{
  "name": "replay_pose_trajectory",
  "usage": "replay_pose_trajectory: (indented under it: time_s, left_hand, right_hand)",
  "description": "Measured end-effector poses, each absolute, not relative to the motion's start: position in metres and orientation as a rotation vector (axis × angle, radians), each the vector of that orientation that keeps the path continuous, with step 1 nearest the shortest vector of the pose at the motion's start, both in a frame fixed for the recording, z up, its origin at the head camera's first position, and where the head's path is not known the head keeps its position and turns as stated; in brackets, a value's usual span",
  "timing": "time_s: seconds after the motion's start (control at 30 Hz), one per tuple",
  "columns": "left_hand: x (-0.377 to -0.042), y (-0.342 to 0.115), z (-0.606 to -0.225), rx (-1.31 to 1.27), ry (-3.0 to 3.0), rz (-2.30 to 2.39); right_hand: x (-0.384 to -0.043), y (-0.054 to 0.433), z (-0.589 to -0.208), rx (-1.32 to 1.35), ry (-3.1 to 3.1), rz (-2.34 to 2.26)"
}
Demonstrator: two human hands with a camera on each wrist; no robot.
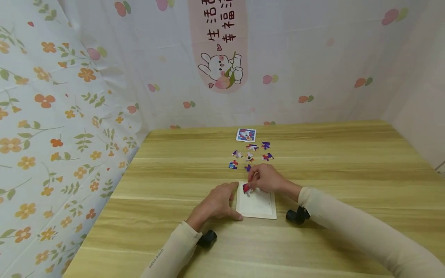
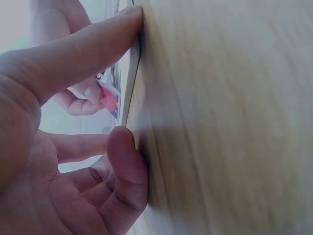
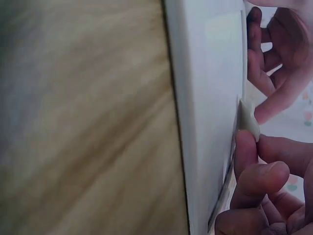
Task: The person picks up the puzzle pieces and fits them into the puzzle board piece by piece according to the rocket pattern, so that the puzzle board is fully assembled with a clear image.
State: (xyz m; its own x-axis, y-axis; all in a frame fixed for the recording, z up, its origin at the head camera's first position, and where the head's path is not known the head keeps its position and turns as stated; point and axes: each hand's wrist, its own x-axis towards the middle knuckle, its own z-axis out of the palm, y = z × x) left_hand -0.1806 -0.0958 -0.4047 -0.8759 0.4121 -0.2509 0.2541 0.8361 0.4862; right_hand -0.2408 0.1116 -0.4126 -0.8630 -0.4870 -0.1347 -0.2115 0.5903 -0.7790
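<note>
In the head view a white puzzle tray [image 1: 259, 206] lies flat on the table. My left hand [image 1: 217, 202] rests along its left side, thumb near the bottom corner and index finger near the top one; the left wrist view shows these fingertips against the tray's edge. My right hand [image 1: 267, 178] pinches a red, purple and white jigsaw piece [image 1: 247, 188] between thumb and fingers over the tray's upper left corner. The piece [image 3: 250, 120] shows its pale side in the right wrist view, tilted and close to the tray surface. Whether it touches the tray floor, I cannot tell.
Several loose jigsaw pieces [image 1: 249, 156] lie scattered beyond the tray. Behind them is a small square picture card [image 1: 246, 135] of a white cartoon figure. The wooden table [image 1: 330, 162] ends at a patterned cloth [image 1: 167, 69] at the back and left.
</note>
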Motion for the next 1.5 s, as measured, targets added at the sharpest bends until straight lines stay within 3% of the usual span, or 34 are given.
replay_pose_trajectory:
  time_s: [1.5]
  left_hand:
    - [-0.186,-0.094,-0.403,0.507,2.638,0.561]
  right_hand:
    - [-0.245,0.093,-0.397,-0.852,2.696,-0.514]
